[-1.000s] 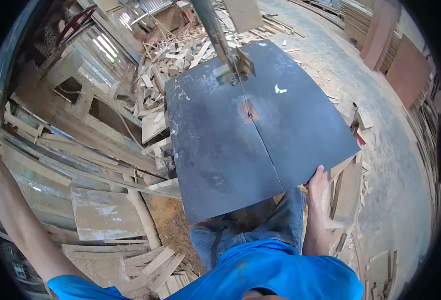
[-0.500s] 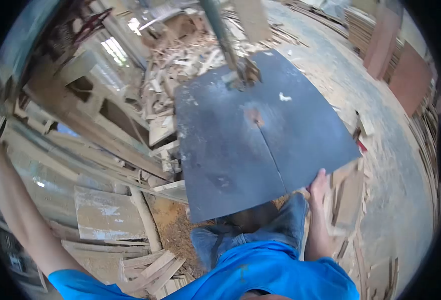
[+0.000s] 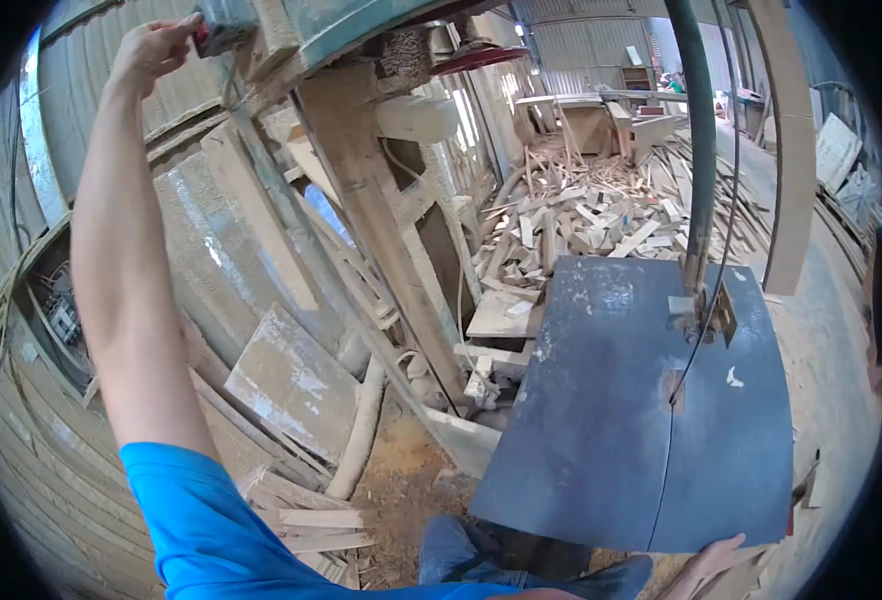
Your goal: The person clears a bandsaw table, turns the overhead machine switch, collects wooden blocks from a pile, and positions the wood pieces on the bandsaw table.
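"So, where was the left hand (image 3: 156, 50)?"

"High up, at the end of a raised arm, with its fingertips at a small grey box (image 3: 226, 25) that showed a bit of red. The fingers were partly curled; I couldn't tell whether they gripped the box or only touched it."

"And the right hand (image 3: 716, 560)?"

"Low down, at the near edge of the dark table (image 3: 601, 400), just right of the slit. Its fingers were mostly hidden, so I couldn't tell how far they were closed around that edge."

"What stood over the table?"

"A green post (image 3: 701, 150) with a metal guide (image 3: 718, 315) at its lower end. A thin blade (image 3: 732, 190) ran down beside it to the brownish insert (image 3: 671, 384) in the top."

"And farther off?"

"Wood offcuts (image 3: 601, 215) lay heaped beyond the far edge, and a white-patched board (image 3: 293, 385) was well to the left."
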Action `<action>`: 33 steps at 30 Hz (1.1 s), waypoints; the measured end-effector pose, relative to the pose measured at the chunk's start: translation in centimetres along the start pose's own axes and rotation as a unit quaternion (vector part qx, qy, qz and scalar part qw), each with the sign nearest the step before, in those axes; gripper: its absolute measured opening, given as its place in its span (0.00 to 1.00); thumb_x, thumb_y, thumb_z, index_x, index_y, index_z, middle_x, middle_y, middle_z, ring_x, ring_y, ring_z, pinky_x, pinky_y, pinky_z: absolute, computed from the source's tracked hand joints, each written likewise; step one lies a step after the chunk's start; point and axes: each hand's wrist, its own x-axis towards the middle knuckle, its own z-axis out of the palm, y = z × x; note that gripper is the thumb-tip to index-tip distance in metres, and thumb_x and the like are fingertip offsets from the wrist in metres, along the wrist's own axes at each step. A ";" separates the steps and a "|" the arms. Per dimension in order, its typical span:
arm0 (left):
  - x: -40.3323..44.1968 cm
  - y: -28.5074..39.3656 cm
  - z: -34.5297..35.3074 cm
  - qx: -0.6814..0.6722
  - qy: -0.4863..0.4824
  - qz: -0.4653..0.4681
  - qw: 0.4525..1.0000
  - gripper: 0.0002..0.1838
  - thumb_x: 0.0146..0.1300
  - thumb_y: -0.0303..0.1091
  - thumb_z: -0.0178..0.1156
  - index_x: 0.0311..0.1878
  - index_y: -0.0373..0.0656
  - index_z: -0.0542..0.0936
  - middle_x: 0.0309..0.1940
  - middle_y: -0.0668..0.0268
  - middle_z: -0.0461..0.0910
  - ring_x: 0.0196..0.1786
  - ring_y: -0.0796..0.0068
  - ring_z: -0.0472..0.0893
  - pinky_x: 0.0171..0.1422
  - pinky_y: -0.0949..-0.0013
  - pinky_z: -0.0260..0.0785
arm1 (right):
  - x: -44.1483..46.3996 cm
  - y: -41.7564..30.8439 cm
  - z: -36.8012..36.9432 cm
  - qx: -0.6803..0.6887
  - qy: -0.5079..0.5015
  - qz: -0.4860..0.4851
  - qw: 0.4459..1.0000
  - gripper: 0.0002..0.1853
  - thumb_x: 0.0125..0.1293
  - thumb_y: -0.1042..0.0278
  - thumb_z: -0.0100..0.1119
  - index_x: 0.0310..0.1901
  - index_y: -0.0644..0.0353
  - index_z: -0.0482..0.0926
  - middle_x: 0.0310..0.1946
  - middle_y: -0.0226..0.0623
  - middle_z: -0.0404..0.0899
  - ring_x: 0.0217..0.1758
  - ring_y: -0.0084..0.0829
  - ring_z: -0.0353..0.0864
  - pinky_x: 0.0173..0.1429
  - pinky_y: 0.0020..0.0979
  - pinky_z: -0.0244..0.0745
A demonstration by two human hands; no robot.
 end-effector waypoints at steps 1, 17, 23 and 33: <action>1.6 -0.3 0.0 0.050 -0.019 -0.029 0.998 0.15 0.67 0.52 0.69 0.35 0.52 0.84 0.25 0.80 0.76 0.32 0.89 0.76 0.37 0.81 0.72 | -0.3 0.1 -0.1 0.013 -0.019 0.039 0.999 0.34 0.79 0.49 0.45 0.62 0.83 0.71 0.60 0.63 0.77 0.59 0.51 0.80 0.66 0.41 0.74; 1.3 -2.1 1.6 -0.140 -0.026 -0.045 0.989 0.14 0.66 0.47 0.71 0.43 0.48 0.83 0.38 0.73 0.82 0.43 0.79 0.80 0.55 0.67 0.76 | -0.8 -4.8 -1.2 -0.128 0.210 -0.211 0.946 0.32 0.77 0.60 0.48 0.74 0.75 0.59 0.73 0.63 0.64 0.77 0.52 0.62 0.78 0.40 0.59; 1.6 -3.6 1.0 -0.203 -0.040 -0.010 0.978 0.15 0.68 0.48 0.69 0.45 0.46 0.83 0.38 0.72 0.81 0.43 0.77 0.80 0.54 0.69 0.77 | -2.2 -8.7 -2.2 -0.064 0.183 -0.153 0.969 0.30 0.77 0.63 0.48 0.73 0.75 0.59 0.73 0.63 0.64 0.74 0.54 0.66 0.77 0.40 0.60; -18.2 2.8 8.9 -0.065 0.229 0.055 0.970 0.16 0.66 0.45 0.70 0.41 0.39 0.85 0.32 0.72 0.83 0.34 0.82 0.78 0.43 0.75 0.70 | 2.1 -3.3 -1.4 -0.290 -0.033 0.023 0.956 0.40 0.71 0.45 0.53 0.71 0.75 0.62 0.67 0.67 0.70 0.66 0.59 0.76 0.70 0.47 0.71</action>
